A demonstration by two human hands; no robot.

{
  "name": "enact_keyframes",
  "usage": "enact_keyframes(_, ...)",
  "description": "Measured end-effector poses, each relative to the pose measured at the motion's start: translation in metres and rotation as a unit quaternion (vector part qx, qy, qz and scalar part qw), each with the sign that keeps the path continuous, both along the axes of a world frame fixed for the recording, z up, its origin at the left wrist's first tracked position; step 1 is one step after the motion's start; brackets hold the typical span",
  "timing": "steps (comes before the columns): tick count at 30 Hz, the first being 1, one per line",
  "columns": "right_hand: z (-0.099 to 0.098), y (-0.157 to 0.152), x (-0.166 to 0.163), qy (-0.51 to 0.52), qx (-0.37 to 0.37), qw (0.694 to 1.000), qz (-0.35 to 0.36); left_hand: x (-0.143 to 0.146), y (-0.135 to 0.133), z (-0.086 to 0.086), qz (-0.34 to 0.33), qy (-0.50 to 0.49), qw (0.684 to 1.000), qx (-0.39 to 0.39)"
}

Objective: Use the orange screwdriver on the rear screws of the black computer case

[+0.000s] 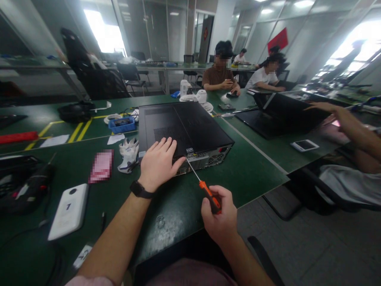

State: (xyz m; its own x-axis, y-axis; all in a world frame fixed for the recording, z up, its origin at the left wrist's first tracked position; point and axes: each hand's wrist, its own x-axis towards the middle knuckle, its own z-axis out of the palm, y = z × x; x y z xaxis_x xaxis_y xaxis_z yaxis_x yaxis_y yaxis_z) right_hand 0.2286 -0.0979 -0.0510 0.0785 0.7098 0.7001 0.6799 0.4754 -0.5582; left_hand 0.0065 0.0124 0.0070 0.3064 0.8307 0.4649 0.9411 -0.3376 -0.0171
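We have the case point(186, 133) lying flat on the green table point(166, 230) in front of us, its rear facing our side. Our left hand point(159, 163) rests spread on the top panel point(190, 121), grasping nothing. Our right hand point(222, 217) is wrapped round the screwdriver point(205, 188), whose tip is at the rear edge near the left thumb; contact is too small to tell. The tool is in place and the panel covers the case, so we judge the work at this edge unfinished. Whether anything there is loosened, we cannot tell.
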Motion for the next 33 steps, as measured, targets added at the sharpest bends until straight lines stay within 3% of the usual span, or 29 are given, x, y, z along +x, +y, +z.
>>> enact_keyframes(6,0.0015,0.0014,-0.0016,-0.007,0.021,1.000,0.001,-0.0006,0.0004,-0.0005,-0.004,-0.011,1.000,0.001)
enact_keyframes(13,-0.0002,0.0003,0.0025,0.028,-0.028,0.999,0.006,0.0003,-0.0011,0.0010,-0.003,-0.020,1.000,-0.005)
enact_keyframes(21,0.0055,-0.0001,0.0001,0.004,0.016,1.000,0.012,-0.0004,-0.0001,0.0005,-0.002,-0.013,1.000,-0.006)
enact_keyframes(28,0.0064,0.0004,0.0019,0.056,-0.036,0.998,0.015,-0.0009,0.0002,-0.0007,-0.005,-0.011,1.000,-0.007)
enact_keyframes(33,0.0034,-0.0028,0.0024,0.039,-0.040,0.998,0.011,-0.0013,-0.0003,-0.0003,-0.007,-0.020,1.000,-0.010)
